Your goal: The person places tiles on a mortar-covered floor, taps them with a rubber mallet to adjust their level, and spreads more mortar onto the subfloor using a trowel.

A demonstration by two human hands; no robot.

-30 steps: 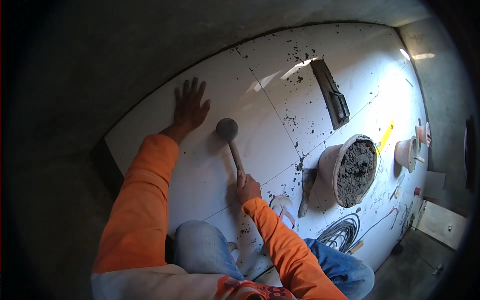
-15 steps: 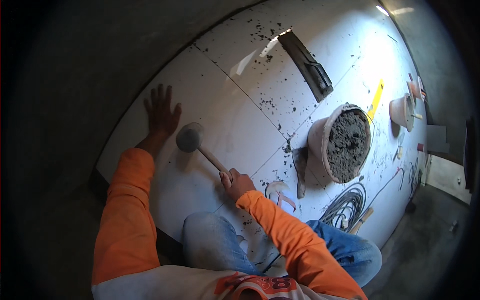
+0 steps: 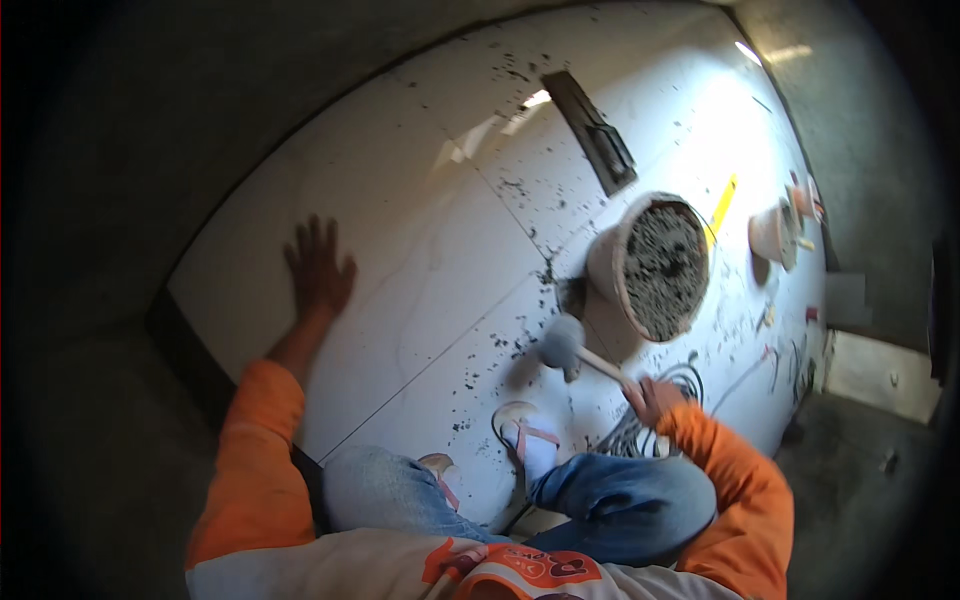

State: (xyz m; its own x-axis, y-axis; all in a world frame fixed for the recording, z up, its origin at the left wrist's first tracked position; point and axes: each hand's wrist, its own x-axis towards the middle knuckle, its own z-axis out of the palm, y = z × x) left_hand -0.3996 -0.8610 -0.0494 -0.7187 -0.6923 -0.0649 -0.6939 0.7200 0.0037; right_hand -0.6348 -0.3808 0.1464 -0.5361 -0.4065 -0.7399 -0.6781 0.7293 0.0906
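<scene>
My left hand [image 3: 320, 275] lies flat on a large white floor tile [image 3: 400, 300], fingers spread. In my right hand [image 3: 656, 401] is the wooden handle of a rubber mallet [image 3: 562, 343], fingers wrapped round it. The grey mallet head is over the tiles, left of the near side of a bucket [image 3: 605, 265] filled with grey mortar [image 3: 662, 270]. Behind the mallet head a dark trowel is mostly hidden. A long plastering float [image 3: 585, 125] rests on the tiles beyond the bucket.
Crumbs of mortar are scattered over the tiles. A coiled cable [image 3: 625, 438] lies below my right hand. Right of the bucket are a yellow straight tool [image 3: 722, 208] and a smaller bucket [image 3: 770, 238]. A dark wall [image 3: 200, 120] bounds the left side.
My right hand has carried the mallet from beside my left hand rightward toward the mortar bucket. My left hand remains spread on the tile. The view has shifted a little.
</scene>
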